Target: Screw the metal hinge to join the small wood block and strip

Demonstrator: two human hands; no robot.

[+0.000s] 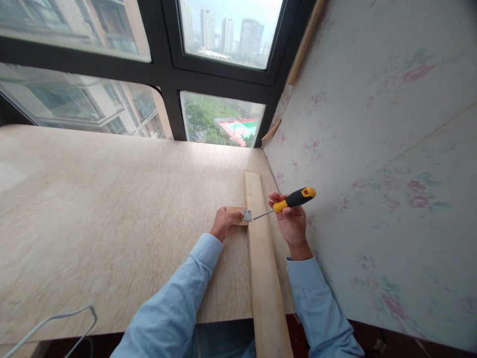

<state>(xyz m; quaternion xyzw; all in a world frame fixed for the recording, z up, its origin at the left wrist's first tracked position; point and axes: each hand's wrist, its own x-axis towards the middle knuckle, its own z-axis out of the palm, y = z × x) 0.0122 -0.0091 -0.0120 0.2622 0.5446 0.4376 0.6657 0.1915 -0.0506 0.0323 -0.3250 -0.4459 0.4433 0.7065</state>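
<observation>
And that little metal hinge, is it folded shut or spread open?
Spread open: the hinge lies flat across the joint, one leaf on the small wooden block, the other on the long board.

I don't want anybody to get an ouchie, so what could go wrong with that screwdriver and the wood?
The screwdriver points toward the left hand, with its tip close to the thumb, so a slip might poke it. The long board sticks out past the near edge of the ledge, so a bump there could shift it. The small metal hinge might move too, if the board does.
</observation>
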